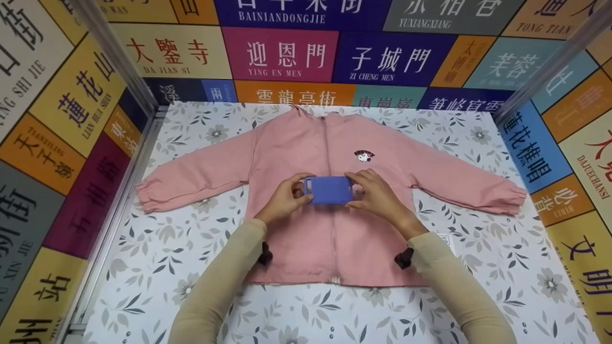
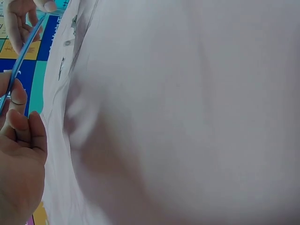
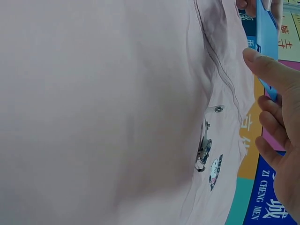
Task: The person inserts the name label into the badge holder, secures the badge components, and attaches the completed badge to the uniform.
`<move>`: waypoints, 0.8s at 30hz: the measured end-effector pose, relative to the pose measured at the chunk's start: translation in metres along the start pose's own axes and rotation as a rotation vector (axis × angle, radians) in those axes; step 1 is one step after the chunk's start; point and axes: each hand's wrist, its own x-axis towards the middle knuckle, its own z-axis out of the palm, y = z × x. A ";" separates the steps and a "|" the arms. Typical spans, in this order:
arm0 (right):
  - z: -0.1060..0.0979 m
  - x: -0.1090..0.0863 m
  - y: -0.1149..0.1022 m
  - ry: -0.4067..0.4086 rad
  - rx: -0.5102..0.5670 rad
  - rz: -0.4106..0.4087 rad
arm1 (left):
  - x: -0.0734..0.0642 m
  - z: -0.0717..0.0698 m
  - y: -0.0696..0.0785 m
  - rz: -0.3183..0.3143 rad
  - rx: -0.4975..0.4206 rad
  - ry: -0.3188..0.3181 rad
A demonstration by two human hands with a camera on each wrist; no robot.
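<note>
A flat blue card holder (image 1: 331, 190), rectangular with a slot at its left end, is held level over the front of a pink zip jacket (image 1: 291, 153). My left hand (image 1: 285, 198) pinches its left end between thumb and fingers. At the opposite end my right hand (image 1: 377, 196) grips the right edge. In the left wrist view the card holder (image 2: 23, 58) appears edge-on between both hands. The right wrist view shows its blue side (image 3: 267, 35) beside my right thumb. Beneath, the jacket lies front up, zipped, sleeves spread, with a small dog patch (image 1: 365, 156) on the chest.
A white tabletop with a grey leaf-and-flower print (image 1: 181, 253) carries the jacket. Colourful panels with Chinese lettering (image 1: 282, 55) enclose the back and both sides, with metal posts (image 1: 122, 57) at the corners. A small white label (image 1: 444, 239) shows beside my right forearm.
</note>
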 end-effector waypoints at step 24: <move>-0.005 -0.003 0.002 -0.027 0.008 0.021 | 0.000 -0.005 0.000 0.124 0.351 0.076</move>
